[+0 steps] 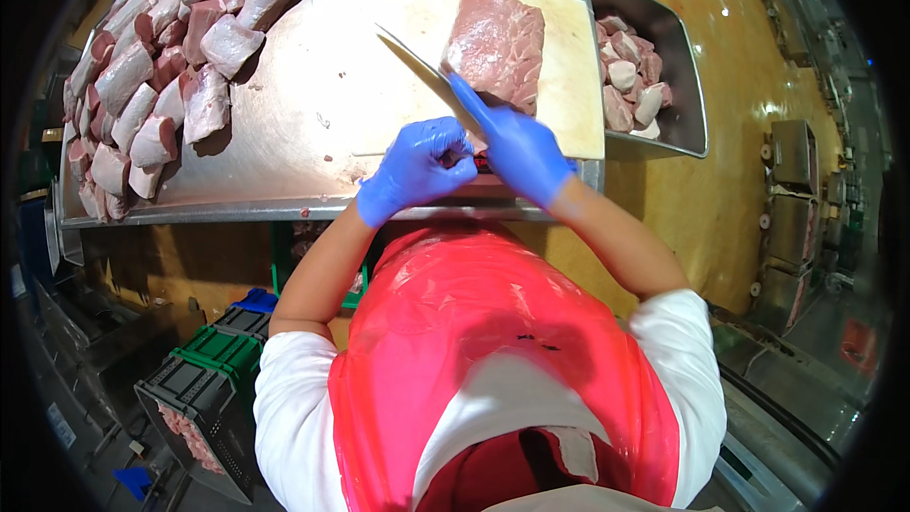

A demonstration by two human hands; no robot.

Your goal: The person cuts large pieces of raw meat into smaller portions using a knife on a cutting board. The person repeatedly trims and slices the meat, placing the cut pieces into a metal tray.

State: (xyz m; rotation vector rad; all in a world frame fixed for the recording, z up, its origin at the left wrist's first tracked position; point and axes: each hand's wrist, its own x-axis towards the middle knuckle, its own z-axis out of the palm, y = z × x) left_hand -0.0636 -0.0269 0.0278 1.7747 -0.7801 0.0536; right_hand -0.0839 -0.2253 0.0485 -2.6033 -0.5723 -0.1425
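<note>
**Operator A:** Report the fingers first.

**Operator B:** From my remote view, the right hand (521, 156), in a blue glove, is clenched on the handle of a long, narrow steel knife (417, 59). Its forefinger lies extended along the blade's spine. The left hand (417, 169), also gloved in blue, is curled into a loose fist just beside the right. I cannot tell whether it grips anything.

**Operator A:** Location of the workpiece?

**Operator B:** A thick, roughly rectangular slab of pale pink raw meat (498, 45) lies flat on the cream plastic cutting board (569, 104), just beyond the right hand. The blade points up and left past the slab's near-left edge.

**Operator A:** Handling properties?

**Operator B:** I judge the slab soft, moist and slippery, fairly heavy, and likely to sag if lifted by one end. Hold it from above with a flat palm, well apart from the blade.

**Operator A:** Surroundings?

**Operator B:** The board rests on a stainless steel desk (284, 171). Trimmed meat portions (152, 76) are piled at its left; smaller pink offcuts (630, 76) sit in a steel tray (687, 85) at right.
</note>
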